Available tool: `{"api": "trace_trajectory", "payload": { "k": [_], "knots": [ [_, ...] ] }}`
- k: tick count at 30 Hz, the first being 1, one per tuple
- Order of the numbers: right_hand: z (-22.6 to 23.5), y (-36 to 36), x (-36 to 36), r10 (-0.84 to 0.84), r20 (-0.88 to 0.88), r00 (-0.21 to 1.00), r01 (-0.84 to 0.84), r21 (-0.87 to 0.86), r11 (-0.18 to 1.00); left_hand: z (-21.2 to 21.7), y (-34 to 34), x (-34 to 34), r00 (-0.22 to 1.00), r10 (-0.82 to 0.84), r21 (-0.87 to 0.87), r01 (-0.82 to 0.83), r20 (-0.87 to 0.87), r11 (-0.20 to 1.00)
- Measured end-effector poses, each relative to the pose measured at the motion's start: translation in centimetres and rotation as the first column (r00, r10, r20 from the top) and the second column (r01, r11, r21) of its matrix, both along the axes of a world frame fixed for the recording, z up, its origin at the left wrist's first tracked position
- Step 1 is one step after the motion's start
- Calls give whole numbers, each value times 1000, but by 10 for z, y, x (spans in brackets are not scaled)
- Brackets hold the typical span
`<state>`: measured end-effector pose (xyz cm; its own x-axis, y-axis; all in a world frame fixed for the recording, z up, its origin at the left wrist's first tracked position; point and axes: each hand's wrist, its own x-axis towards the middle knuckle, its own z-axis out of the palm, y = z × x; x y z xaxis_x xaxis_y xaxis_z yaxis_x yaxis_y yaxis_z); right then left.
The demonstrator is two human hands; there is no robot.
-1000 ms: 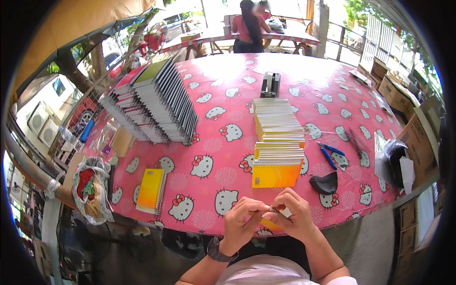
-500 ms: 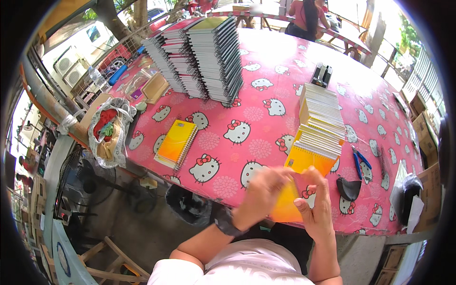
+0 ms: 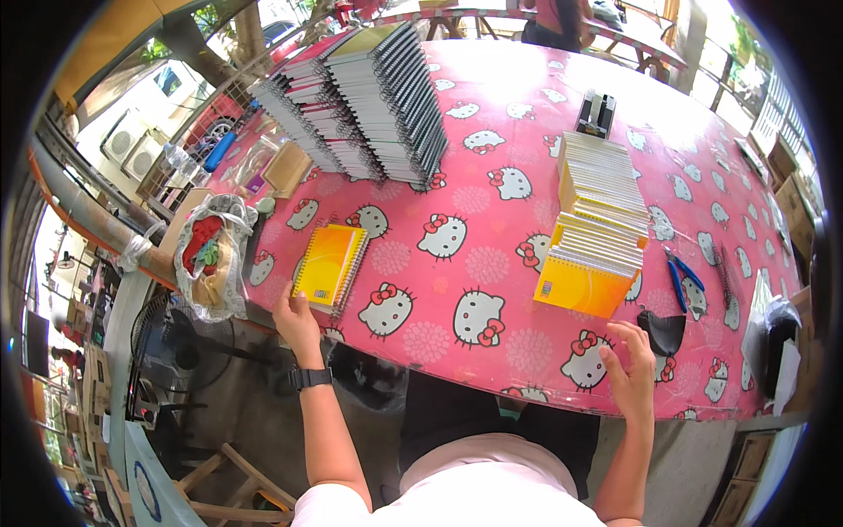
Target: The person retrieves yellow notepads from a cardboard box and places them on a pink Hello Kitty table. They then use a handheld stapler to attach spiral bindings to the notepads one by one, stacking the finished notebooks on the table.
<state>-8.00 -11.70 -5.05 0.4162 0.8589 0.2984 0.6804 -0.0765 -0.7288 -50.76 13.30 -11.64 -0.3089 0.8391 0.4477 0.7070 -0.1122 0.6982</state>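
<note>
My left hand (image 3: 300, 332) is at the lower corner of a yellow spiral notebook (image 3: 328, 263), its thumb and fingertips closed on the edge. That notebook lies on top of a small pile, its wire coil along the right side. My right hand (image 3: 630, 367) hovers over the table's front right part, fingers apart and slightly curled, with nothing in it. Beyond it stretches a long leaning row of yellow notebooks (image 3: 587, 288), the nearest cover facing up. A dark curved object (image 3: 661, 334) and blue-handled pliers (image 3: 680, 283) lie to the right.
Tall stacks of spiral notebooks (image 3: 386, 105) stand at the back left of the pink patterned table (image 3: 430, 303). A plastic bag with cloths (image 3: 212, 255) hangs at the left edge. A black holder (image 3: 597, 114) sits behind the yellow row. A fan (image 3: 180, 338) stands below, left.
My left hand has moved from the front middle to the left pile, where a yellow notebook now lies on top. The notebook between my hands has left the front edge; my right hand moved right.
</note>
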Motion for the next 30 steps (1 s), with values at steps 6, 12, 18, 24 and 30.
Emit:
{"api": "trace_trajectory", "payload": {
  "k": [6, 12, 18, 24, 30],
  "knots": [
    [-11, 1, 9, -47, 12, 999, 46, 50, 998, 3, 9, -1, 995, -56, -1, 57, -79, 998],
    [-27, -13, 16, -160, -20, 987, 161, 134, 978, 44, 4, 81, 909, -120, 283, 246, -398, 927],
    [-48, -17, 23, -228, -180, 957, 255, 141, 957, 58, -60, 276, 443, -762, 198, 896, -473, 398],
    [-47, -28, 24, -205, -327, 923, 282, 207, 937, 46, -61, 360, 317, -774, 194, 948, -548, 251],
    [-37, -43, 110, -318, -324, 891, 421, 328, 845, 67, -59, 345, 346, -840, 202, 937, -418, 285]
  ]
}}
